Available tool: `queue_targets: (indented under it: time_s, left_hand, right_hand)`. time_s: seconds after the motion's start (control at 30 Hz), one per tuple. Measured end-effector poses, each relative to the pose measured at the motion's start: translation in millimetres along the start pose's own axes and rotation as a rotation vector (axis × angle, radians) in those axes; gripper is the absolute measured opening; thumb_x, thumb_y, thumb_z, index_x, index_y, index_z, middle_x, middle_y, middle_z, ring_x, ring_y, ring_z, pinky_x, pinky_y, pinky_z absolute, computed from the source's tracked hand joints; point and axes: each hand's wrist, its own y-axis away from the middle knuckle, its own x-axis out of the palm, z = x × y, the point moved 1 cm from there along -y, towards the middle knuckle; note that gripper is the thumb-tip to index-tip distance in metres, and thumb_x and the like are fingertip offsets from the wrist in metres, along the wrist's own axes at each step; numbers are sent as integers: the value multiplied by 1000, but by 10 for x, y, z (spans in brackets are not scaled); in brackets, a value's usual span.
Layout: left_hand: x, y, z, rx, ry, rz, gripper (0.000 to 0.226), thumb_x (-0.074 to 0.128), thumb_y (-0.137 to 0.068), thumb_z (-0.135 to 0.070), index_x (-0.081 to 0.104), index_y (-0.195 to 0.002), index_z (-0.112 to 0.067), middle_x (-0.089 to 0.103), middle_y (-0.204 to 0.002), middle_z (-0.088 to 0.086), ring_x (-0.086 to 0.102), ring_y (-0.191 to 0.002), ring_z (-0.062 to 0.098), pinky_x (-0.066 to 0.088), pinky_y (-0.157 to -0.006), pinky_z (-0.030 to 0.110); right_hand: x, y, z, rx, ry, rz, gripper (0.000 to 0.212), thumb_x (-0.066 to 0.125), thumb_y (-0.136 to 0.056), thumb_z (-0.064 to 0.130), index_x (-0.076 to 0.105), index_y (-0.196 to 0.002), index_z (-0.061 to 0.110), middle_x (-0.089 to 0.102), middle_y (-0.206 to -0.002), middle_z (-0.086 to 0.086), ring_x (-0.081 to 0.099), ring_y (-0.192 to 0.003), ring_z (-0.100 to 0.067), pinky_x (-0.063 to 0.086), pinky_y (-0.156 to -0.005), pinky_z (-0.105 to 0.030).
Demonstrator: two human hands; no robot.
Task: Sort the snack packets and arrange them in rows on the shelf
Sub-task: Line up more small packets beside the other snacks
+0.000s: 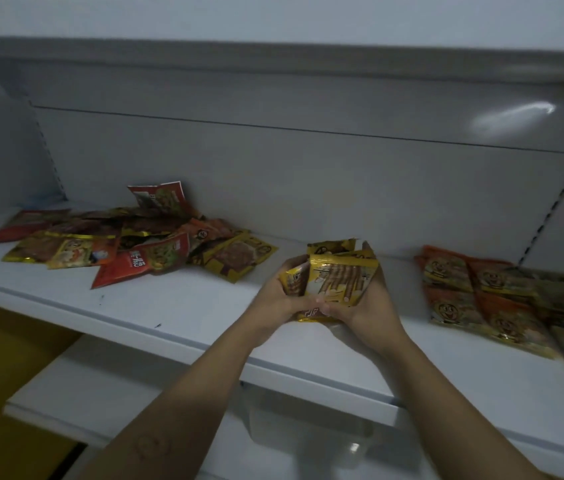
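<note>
Both hands hold a small stack of yellow snack packets [337, 277] upright over the middle of the white shelf [176, 313]. My left hand [278, 299] grips the stack's left side, its fingers curled round the edge. My right hand [365, 306] grips the right side and bottom. A loose heap of red, orange and yellow packets [128, 244] lies on the shelf to the left. At the right, orange and yellow packets [491, 296] lie flat in overlapping rows.
A grey back panel [273, 161] closes the shelf behind, with slotted uprights at left and right. A lower white shelf [117, 393] juts out below, holding a clear plastic container [311, 434]. Yellow flooring shows at bottom left.
</note>
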Motion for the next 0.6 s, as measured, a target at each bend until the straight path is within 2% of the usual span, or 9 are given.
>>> queue_targets:
  time_s: [0.07,0.1,0.13,0.2,0.27,0.3,0.4,0.5,0.6]
  left_hand:
    - [0,14,11,5,-8,18,71,78,-74,3,49,-134,-22,69,-120,8,67,-110,28,58,-83,43]
    - [-6,16,18,4,-9,21,73,78,-75,3,47,-136,-22,68,-122,8,66,-111,28,58,-84,43]
    - [-13,15,20,-1,-7,22,74,78,-74,1,46,-137,-23,68,-122,7,66,-111,27,58,-84,42]
    - [-19,19,3,-8,-1,13,72,79,-73,-11,47,-136,-26,70,-120,3,68,-108,24,58,-80,37]
    - [-28,20,-9,0,14,-12,62,74,-77,-21,51,-134,-20,70,-119,5,69,-105,23,57,-78,32]
    - [-36,21,-5,5,26,-20,57,70,-80,-23,52,-134,-15,69,-120,9,68,-106,25,57,-80,32]
    - [-57,5,35,-6,29,-49,54,70,-81,-17,54,-132,-10,67,-122,15,66,-111,30,55,-90,38]
    - [-75,-35,108,5,-32,-116,36,68,-86,-5,62,-120,-15,72,-115,10,67,-108,29,54,-92,40]
    - [-93,-61,146,25,-86,-213,27,69,-87,-4,66,-108,-21,75,-106,3,70,-103,26,55,-91,44]
  right_hand:
    - [39,21,41,-8,11,-7,90,90,-65,15,42,-132,49,66,-120,8,64,-113,-13,55,-84,-24]
    - [51,36,50,-7,44,-18,86,90,-64,18,44,-124,59,67,-118,13,65,-111,-9,54,-82,-19]
    - [50,47,43,2,81,-39,79,90,-63,20,48,-116,61,67,-113,16,66,-106,-4,54,-79,-16]
    - [16,55,-8,61,133,-92,68,91,-61,18,54,-108,47,70,-104,15,68,-95,-2,55,-75,-19]
    - [-21,65,-58,127,142,-117,60,91,-63,12,56,-107,32,71,-100,9,69,-90,-3,57,-77,-25]
    - [-35,70,-75,144,144,-125,55,90,-65,12,57,-106,29,71,-99,9,69,-88,-1,56,-76,-21]
    - [-69,83,-72,167,154,-166,49,86,-71,10,57,-107,25,69,-95,13,66,-82,7,49,-66,-7]
    - [-103,91,-72,184,136,-200,48,84,-73,7,57,-111,20,70,-95,13,66,-81,6,49,-65,-7]
    - [-116,96,-74,205,85,-227,45,82,-74,6,57,-106,26,71,-94,11,68,-83,1,53,-68,-13]
